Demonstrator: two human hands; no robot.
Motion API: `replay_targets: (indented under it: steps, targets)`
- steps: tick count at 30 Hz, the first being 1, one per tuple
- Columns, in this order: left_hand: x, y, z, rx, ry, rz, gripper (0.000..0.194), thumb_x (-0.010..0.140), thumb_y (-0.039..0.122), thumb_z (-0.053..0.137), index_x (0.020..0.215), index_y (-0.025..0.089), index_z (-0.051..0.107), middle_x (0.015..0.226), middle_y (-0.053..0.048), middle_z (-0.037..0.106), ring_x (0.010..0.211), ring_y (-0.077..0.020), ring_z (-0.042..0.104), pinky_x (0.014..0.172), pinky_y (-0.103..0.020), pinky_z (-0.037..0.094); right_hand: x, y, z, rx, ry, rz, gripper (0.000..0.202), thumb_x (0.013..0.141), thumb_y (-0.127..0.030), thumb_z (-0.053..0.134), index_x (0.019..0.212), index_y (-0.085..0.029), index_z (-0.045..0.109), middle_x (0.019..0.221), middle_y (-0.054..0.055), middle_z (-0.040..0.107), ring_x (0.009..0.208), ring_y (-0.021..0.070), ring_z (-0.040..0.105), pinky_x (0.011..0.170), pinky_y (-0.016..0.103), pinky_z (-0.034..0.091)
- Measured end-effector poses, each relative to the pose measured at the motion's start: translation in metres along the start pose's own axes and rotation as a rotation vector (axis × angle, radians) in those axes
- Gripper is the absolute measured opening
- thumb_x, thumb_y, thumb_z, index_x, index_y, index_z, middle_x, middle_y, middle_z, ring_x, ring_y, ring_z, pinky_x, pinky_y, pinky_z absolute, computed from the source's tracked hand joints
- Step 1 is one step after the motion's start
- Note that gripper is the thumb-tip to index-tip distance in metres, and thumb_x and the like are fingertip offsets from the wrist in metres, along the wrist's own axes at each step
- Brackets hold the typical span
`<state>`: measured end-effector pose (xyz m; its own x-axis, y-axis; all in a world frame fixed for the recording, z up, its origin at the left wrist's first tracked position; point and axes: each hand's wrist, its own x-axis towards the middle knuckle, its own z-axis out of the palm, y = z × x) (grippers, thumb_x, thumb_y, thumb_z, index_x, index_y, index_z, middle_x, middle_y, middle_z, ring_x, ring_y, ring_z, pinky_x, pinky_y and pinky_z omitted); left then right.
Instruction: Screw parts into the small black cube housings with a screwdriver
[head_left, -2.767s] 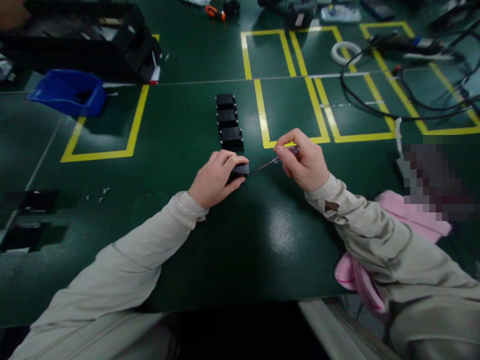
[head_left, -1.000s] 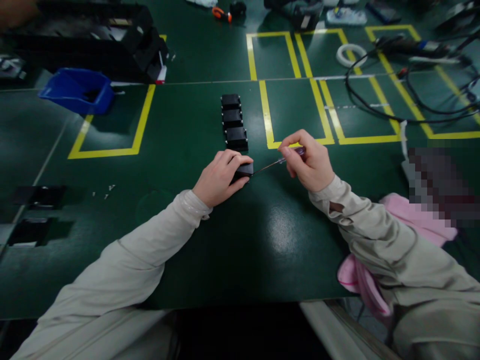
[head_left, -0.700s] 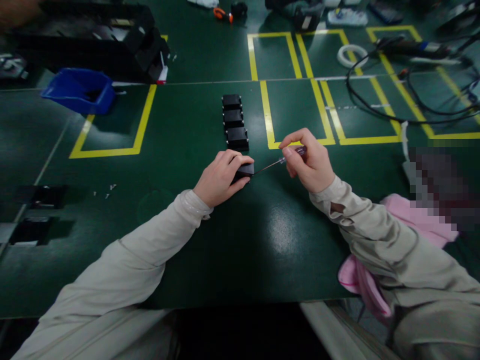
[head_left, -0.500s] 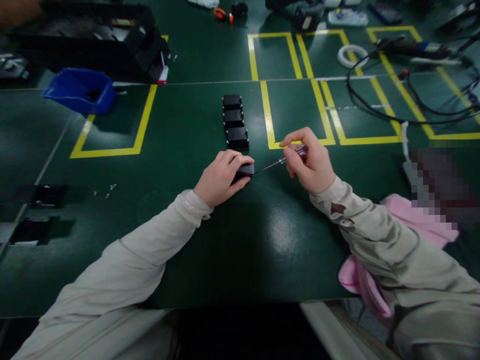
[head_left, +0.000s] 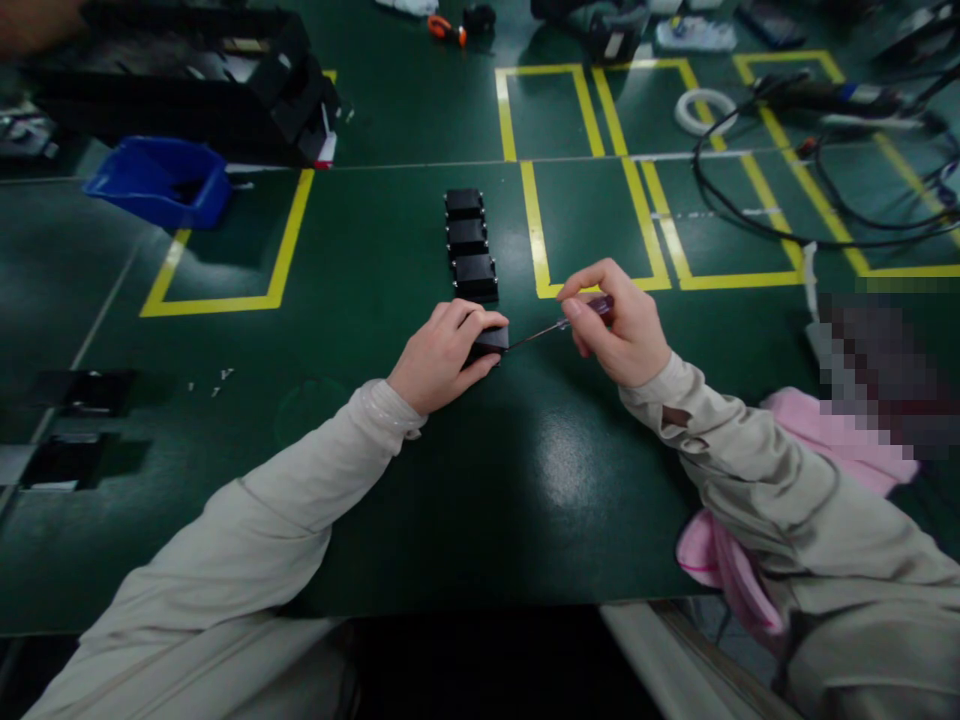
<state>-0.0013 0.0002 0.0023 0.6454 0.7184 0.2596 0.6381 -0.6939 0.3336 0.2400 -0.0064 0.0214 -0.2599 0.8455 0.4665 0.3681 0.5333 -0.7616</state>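
Screwdriver (head_left: 561, 323) pinched in our right fingers (head_left: 596, 270), shaft slanting left to right end of black block (head_left: 493, 341), our left fingers (head_left: 478, 372) gripping block on worktop (head_left: 450, 500)

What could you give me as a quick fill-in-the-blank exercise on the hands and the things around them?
1. The right hand grips a thin-shafted hand tool called a ____.
2. The block under the left hand is ____ in colour.
3. Beyond the left hand, ____ more blocks stand in a row.
4. The open bin at the far left is coloured ____.

Missing words: screwdriver; black; three; blue.
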Motion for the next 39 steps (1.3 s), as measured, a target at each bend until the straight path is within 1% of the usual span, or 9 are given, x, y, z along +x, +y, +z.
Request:
replay_targets:
  steps: [3,8,13,16,19,25,31,36,39]
  targets:
    - [0.0001,-0.0001,-0.0001,-0.006,0.002,0.000,0.036,0.090,0.025,0.057,0.124,0.021,0.048,0.119,-0.010,0.054,0.111,-0.0259,0.050,0.095,-0.045,0.046,-0.0004,0.0005,0.0000,-0.018,0.009,0.014,0.017,0.093,-0.038,0.051,0.088,-0.022,0.051,0.068,-0.004,0.052,0.049,0.0066,0.045,0.047,0.025,0.035]
    - [0.0000,0.0005,-0.0004,-0.005,-0.008,-0.007,0.035,0.090,0.025,0.056,0.124,0.020,0.048,0.119,-0.010,0.053,0.112,-0.0255,0.050,0.096,-0.044,0.045,-0.0010,0.0022,0.0011,0.035,-0.002,0.017,0.013,0.095,-0.034,0.049,0.100,-0.022,0.050,0.063,-0.006,0.049,0.045,0.0068,0.044,0.045,0.025,0.035]
    - [0.0000,0.0009,-0.0007,-0.003,-0.007,-0.007,0.035,0.090,0.025,0.055,0.125,0.020,0.048,0.119,-0.009,0.053,0.111,-0.0251,0.049,0.097,-0.043,0.045,-0.0003,0.0013,0.0009,0.004,0.000,0.020,0.017,0.095,-0.038,0.050,0.087,-0.022,0.051,0.057,-0.007,0.046,0.041,0.0064,0.044,0.043,0.025,0.033]
    - [0.0000,0.0004,-0.0004,-0.001,-0.007,-0.007,0.036,0.090,0.025,0.056,0.124,0.019,0.048,0.119,-0.010,0.053,0.111,-0.0252,0.049,0.096,-0.043,0.045,-0.0009,0.0023,0.0012,0.023,0.009,0.023,0.015,0.096,-0.037,0.049,0.092,-0.023,0.051,0.054,-0.009,0.044,0.038,0.0064,0.043,0.042,0.026,0.033]
    - [-0.0001,0.0000,0.0001,-0.002,-0.007,-0.008,0.036,0.090,0.025,0.056,0.125,0.019,0.048,0.119,-0.010,0.053,0.111,-0.0256,0.050,0.096,-0.044,0.045,-0.0016,0.0027,0.0014,0.050,0.009,0.024,0.013,0.096,-0.036,0.048,0.100,-0.023,0.050,0.056,-0.009,0.047,0.039,0.0068,0.045,0.042,0.026,0.035]
    - [0.0001,0.0004,-0.0001,-0.003,-0.009,-0.005,0.036,0.090,0.025,0.055,0.125,0.019,0.048,0.119,-0.010,0.053,0.111,-0.0258,0.050,0.096,-0.044,0.046,-0.0007,0.0019,0.0001,0.019,-0.003,0.020,0.019,0.095,-0.040,0.049,0.087,-0.023,0.051,0.055,-0.008,0.046,0.039,0.0060,0.045,0.041,0.025,0.033]
    - [-0.0002,0.0007,-0.0002,-0.012,-0.005,-0.005,0.036,0.090,0.024,0.056,0.125,0.019,0.048,0.119,-0.010,0.053,0.111,-0.0260,0.049,0.095,-0.044,0.046,-0.0020,0.0032,0.0008,0.052,-0.004,0.031,0.016,0.097,-0.039,0.046,0.101,-0.024,0.049,0.057,-0.008,0.047,0.040,0.0070,0.044,0.043,0.026,0.034]
    - [0.0000,0.0003,-0.0001,-0.004,-0.008,-0.003,0.036,0.090,0.025,0.056,0.125,0.019,0.048,0.119,-0.010,0.053,0.112,-0.0255,0.049,0.096,-0.043,0.045,-0.0013,0.0017,0.0005,0.006,0.008,0.017,0.020,0.095,-0.040,0.049,0.088,-0.022,0.051,0.065,-0.004,0.049,0.050,0.0072,0.045,0.047,0.025,0.035]
    - [0.0002,-0.0001,0.0001,-0.007,-0.008,-0.005,0.036,0.090,0.026,0.056,0.125,0.019,0.048,0.119,-0.010,0.053,0.112,-0.0259,0.049,0.097,-0.045,0.045,-0.0010,0.0035,0.0008,0.003,0.028,0.006,0.017,0.095,-0.038,0.048,0.094,-0.022,0.051,0.070,-0.003,0.050,0.053,0.0077,0.046,0.048,0.025,0.035]
